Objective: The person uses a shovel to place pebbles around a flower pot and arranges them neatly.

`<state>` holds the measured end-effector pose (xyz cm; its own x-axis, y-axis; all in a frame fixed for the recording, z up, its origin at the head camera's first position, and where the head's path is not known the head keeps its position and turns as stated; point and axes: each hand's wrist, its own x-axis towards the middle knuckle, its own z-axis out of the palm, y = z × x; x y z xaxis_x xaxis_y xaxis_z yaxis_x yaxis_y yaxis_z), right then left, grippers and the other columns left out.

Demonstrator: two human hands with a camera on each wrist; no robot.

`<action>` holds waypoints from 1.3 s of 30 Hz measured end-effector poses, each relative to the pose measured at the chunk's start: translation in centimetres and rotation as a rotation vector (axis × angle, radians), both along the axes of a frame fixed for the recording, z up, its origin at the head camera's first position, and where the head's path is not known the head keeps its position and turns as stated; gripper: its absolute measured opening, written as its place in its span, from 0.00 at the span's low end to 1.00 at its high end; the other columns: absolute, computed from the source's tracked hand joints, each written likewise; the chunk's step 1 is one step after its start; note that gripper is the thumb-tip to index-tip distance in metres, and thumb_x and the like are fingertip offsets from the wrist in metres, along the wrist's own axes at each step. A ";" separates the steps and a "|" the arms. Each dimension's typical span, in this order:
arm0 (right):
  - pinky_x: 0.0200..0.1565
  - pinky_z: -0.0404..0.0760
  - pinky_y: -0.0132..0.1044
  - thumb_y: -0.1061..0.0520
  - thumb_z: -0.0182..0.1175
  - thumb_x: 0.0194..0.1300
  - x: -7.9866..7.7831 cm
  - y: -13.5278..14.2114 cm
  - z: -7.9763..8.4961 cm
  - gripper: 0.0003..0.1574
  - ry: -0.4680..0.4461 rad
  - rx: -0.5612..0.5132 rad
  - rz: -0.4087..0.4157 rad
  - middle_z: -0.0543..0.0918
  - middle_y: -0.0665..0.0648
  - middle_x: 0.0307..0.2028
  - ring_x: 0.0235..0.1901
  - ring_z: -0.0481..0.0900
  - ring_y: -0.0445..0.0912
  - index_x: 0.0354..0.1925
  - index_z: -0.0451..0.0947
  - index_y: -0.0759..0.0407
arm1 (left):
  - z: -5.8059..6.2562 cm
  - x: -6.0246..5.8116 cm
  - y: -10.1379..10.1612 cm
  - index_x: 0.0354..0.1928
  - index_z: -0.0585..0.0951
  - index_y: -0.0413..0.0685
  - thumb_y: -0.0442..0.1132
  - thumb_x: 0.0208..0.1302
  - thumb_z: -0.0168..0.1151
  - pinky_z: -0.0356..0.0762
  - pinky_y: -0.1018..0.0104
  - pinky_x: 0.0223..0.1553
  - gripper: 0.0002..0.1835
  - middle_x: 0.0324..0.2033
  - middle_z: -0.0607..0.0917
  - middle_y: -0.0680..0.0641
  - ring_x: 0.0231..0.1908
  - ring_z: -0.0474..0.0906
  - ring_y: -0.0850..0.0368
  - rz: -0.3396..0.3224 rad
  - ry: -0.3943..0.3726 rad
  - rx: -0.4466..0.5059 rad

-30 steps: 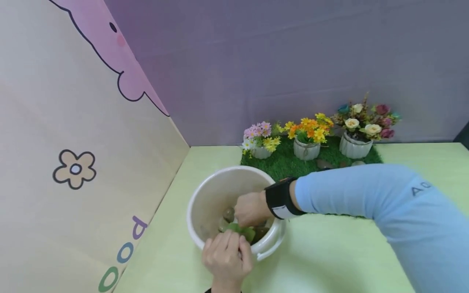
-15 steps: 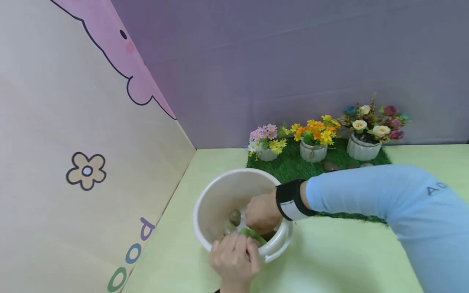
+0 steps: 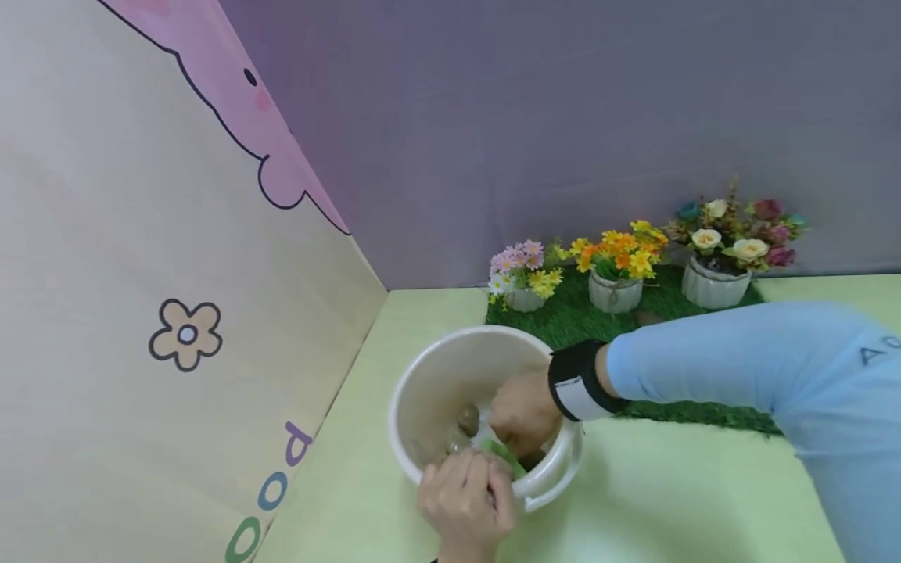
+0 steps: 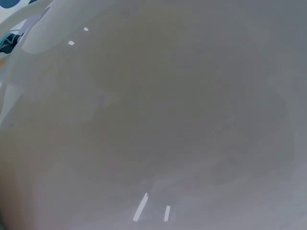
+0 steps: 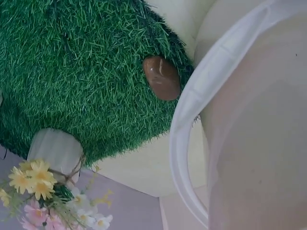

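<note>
A white bucket (image 3: 404, 407) stands on the pale green table, with several stones (image 3: 468, 420) inside it. My left hand (image 3: 468, 496) grips the near rim, its fingers curled over the edge. Inside the bucket, my right hand (image 3: 524, 410) reaches down toward the near right wall. Its fingertips are hidden, so what they hold cannot be told. A light green, leaf-like piece (image 3: 505, 453) shows between the two hands. In the left wrist view, the bucket's smooth wall (image 4: 168, 120) fills nearly everything. The right wrist view has the bucket's white handle (image 5: 192, 96) hanging beside the wall.
Behind the bucket lies a green grass mat (image 3: 573, 320). Three white pots hold pink and white flowers (image 3: 524, 266), orange flowers (image 3: 619, 252) and roses (image 3: 735, 238). A brown stone (image 5: 162, 79) lies on the mat. A printed panel (image 3: 232, 258) stands at the left.
The head view has shifted, so everything sits further right. My right hand has moved slightly toward the bucket's right wall, and less of the green piece shows. My left hand keeps its place on the rim.
</note>
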<state>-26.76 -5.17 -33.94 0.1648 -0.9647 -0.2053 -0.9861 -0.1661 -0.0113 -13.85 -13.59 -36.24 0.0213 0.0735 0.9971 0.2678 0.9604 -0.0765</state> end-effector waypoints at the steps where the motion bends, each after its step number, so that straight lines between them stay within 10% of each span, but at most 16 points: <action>1: 0.17 0.66 0.27 0.47 0.62 0.52 0.0 0.1 -0.1 0.12 -0.006 -0.008 0.006 0.76 0.42 0.14 0.14 0.69 0.35 0.17 0.78 0.47 | 0.0 0.0 0.1 0.06 0.61 0.53 0.35 0.44 0.44 0.43 0.76 0.15 0.14 0.07 0.61 0.59 0.08 0.51 0.66 -0.003 0.001 0.000; 18: 0.16 0.53 0.26 0.50 0.60 0.54 0.8 1.2 3.3 0.18 -0.176 0.026 -0.333 0.61 0.42 0.11 0.13 0.58 0.35 0.13 0.68 0.49 | 0.3 0.5 -0.4 0.07 0.57 0.52 0.36 0.43 0.45 0.44 0.74 0.16 0.13 0.07 0.57 0.57 0.09 0.47 0.64 0.007 -0.049 -0.016; 39: 0.18 0.56 0.24 0.52 0.56 0.59 0.4 2.1 2.6 0.19 -0.443 -0.124 -0.476 0.64 0.38 0.09 0.11 0.60 0.30 0.13 0.68 0.47 | -0.9 0.6 -0.7 0.09 0.59 0.51 0.36 0.47 0.45 0.46 0.72 0.17 0.14 0.09 0.56 0.56 0.09 0.53 0.61 -0.008 -0.142 -0.039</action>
<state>-26.35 -3.07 -31.33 -0.2425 -0.9651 -0.0986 -0.8584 0.2608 -0.4417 -13.23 -14.30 -37.10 -0.1187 0.1131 0.9865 0.2863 0.9552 -0.0751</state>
